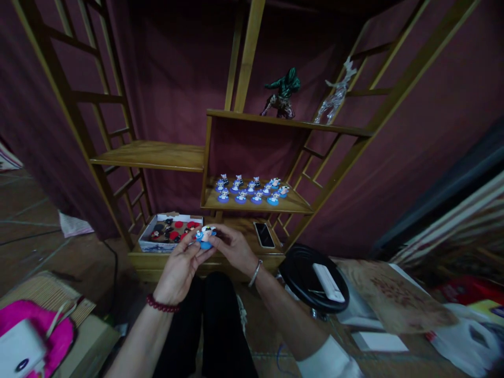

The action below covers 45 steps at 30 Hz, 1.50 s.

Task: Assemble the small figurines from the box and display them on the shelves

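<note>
Both hands meet in front of the shelf unit around one small toy figurine (205,238), white and pink on a blue base. My left hand (180,266), with a dark red bead bracelet at the wrist, is closed on its left side. Fingers of my right hand (235,249) pinch it from the right; a silver bangle circles that wrist. Just behind the hands, an open box (151,245) contains several red and black figurines. On the middle shelf (255,205) stand several similar figurines (241,196) in rows, mostly on purple or blue bases.
A phone (264,234) lies on the lowest shelf, right of the hands. Higher up stand a dark green statue (284,92) and a clear figure (336,94). To the right, a black round stool (303,268) carries a white oblong object (328,282). A pink item (59,331) lies lower left.
</note>
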{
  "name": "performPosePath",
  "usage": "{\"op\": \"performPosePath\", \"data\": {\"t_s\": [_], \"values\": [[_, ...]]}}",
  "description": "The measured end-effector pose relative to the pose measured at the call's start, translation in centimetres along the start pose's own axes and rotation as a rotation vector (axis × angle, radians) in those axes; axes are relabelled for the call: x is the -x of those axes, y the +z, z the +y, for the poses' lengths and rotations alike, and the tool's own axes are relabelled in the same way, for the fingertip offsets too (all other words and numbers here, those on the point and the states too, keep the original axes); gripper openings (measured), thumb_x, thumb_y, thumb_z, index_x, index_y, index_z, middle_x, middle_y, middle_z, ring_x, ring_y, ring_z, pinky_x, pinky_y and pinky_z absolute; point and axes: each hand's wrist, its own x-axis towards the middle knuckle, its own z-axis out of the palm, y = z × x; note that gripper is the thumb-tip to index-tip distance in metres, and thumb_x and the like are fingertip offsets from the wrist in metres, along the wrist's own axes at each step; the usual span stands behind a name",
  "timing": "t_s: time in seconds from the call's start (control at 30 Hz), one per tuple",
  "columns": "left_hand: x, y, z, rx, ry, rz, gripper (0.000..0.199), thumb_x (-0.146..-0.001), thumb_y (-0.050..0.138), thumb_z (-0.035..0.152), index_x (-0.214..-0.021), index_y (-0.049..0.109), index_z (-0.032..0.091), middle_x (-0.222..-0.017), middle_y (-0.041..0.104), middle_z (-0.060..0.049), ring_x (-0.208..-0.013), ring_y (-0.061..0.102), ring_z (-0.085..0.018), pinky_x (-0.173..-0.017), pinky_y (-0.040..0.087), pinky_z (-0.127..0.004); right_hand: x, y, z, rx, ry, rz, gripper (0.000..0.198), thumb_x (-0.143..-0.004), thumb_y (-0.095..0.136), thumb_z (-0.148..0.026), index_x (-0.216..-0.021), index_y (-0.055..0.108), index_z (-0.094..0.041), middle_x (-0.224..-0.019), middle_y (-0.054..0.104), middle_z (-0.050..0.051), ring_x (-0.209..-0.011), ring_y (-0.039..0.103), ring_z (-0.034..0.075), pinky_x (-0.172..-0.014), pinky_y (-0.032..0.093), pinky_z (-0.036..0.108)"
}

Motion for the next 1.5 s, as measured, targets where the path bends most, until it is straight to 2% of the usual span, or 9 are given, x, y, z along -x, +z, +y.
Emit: {"op": "performPosePath", "data": {"t_s": [0.23, 0.57, 0.8, 0.93, 1.07, 1.3, 1.5], "values": [[0.1, -0.2, 0.2, -0.035, -0.022, -0.021, 0.041, -0.074, 0.049, 0.003, -0.113, 0.048, 0.013, -0.097, 0.063, -0.009, -0.086, 0.061, -0.019, -0.085, 0.046, -0.043, 0.0, 0.2, 0.2, -0.052, 0.021, -0.055, 0.032, -0.073, 0.058, -0.031, -0.104, 0.058, -0.021, -0.102, 0.062, 0.002, -0.095, 0.055, 0.016, -0.087, 0.042, 0.031], [0.1, -0.4, 0.1, -0.057, -0.023, -0.039, 0.039, -0.072, 0.053, 0.006, -0.11, 0.049, 0.015, -0.104, 0.058, -0.007, -0.085, 0.06, -0.018, -0.084, 0.047, -0.043, -0.2, -0.3, 0.0, 0.023, 0.02, -0.111, 0.027, -0.074, 0.058, -0.031, -0.099, 0.061, -0.019, -0.094, 0.062, 0.002, -0.087, 0.057, 0.015, -0.08, 0.044, 0.029], [0.2, -0.5, -0.1, -0.052, -0.047, -0.067, 0.041, -0.069, 0.057, 0.007, -0.109, 0.052, 0.017, -0.102, 0.058, -0.006, -0.086, 0.059, -0.017, -0.084, 0.046, -0.043, 0.0, -0.9, -0.5, 0.118, -0.071, -0.161, 0.026, -0.076, 0.057, -0.029, -0.1, 0.06, -0.021, -0.102, 0.06, 0.003, -0.096, 0.054, 0.015, -0.086, 0.041, 0.029], [0.3, -0.6, -0.2, -0.059, -0.053, -0.063, 0.042, -0.068, 0.057, 0.006, -0.109, 0.053, 0.017, -0.098, 0.06, -0.005, -0.085, 0.059, -0.017, -0.084, 0.046, -0.043, 0.1, -1.3, -0.7, 0.12, -0.075, -0.197, 0.023, -0.076, 0.056, -0.029, -0.098, 0.061, -0.02, -0.104, 0.059, 0.004, -0.098, 0.053, 0.016, -0.087, 0.04, 0.03], [0.1, -0.5, -0.2, -0.056, -0.032, -0.081, 0.041, -0.07, 0.057, 0.008, -0.11, 0.052, 0.017, -0.106, 0.058, -0.006, -0.091, 0.058, -0.018, -0.086, 0.046, -0.041, 0.1, -1.2, -0.5, 0.076, -0.033, -0.176, 0.029, -0.076, 0.056, -0.03, -0.103, 0.058, -0.02, -0.104, 0.059, 0.003, -0.097, 0.053, 0.016, -0.087, 0.04, 0.031], [-0.2, 0.0, 0.1, -0.05, -0.034, -0.034, 0.04, -0.072, 0.053, 0.006, -0.111, 0.051, 0.017, -0.11, 0.057, -0.007, -0.092, 0.058, -0.018, -0.084, 0.047, -0.037, 0.1, -0.5, 0.4, -0.09, 0.041, -0.138, 0.037, -0.072, 0.059, -0.032, -0.107, 0.055, -0.022, -0.102, 0.061, 0.001, -0.093, 0.055, 0.015, -0.085, 0.043, 0.03], [-0.4, -0.2, -0.1, -0.053, -0.021, -0.012, 0.039, -0.074, 0.052, 0.007, -0.112, 0.048, 0.016, -0.104, 0.059, -0.007, -0.086, 0.06, -0.016, -0.085, 0.047, -0.039, 0.0, -0.6, 0.7, -0.063, 0.048, -0.107, 0.03, -0.075, 0.056, -0.034, -0.101, 0.059, -0.019, -0.097, 0.062, 0.001, -0.091, 0.056, 0.015, -0.084, 0.042, 0.029]]}}
